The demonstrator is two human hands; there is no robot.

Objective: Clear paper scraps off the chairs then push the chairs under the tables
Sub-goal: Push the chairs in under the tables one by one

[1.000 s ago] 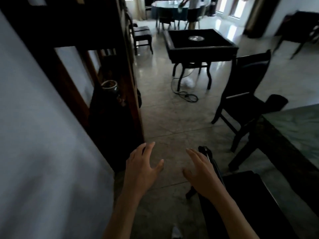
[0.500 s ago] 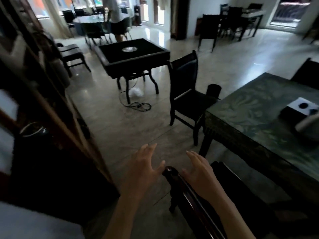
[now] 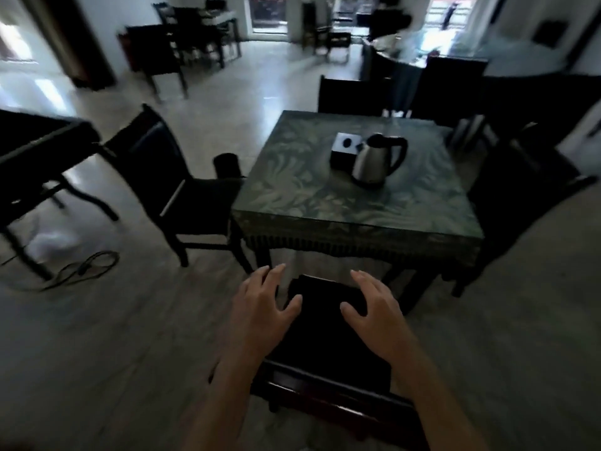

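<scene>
A dark chair [image 3: 325, 346] stands right below me, its seat facing the green patterned table [image 3: 357, 206]. My left hand [image 3: 260, 307] and my right hand [image 3: 374, 310] hover over the seat with fingers spread, holding nothing. I see no paper scrap on this seat. A second dark chair [image 3: 169, 177] stands at the table's left side, pulled out and angled. More dark chairs sit at the far side [image 3: 354, 96] and at the right side [image 3: 520, 190] of the table.
A steel kettle [image 3: 374, 161] and a white box [image 3: 346, 148] stand on the green table. A black table [image 3: 39, 141] is at the left, with a cable [image 3: 84, 268] and a white bag [image 3: 55, 242] on the floor beneath. A small black bin [image 3: 227, 162] stands by the left chair.
My view has swung right, from the wall and shelf to facing the green table. Both open hands have come over the near chair's seat.
</scene>
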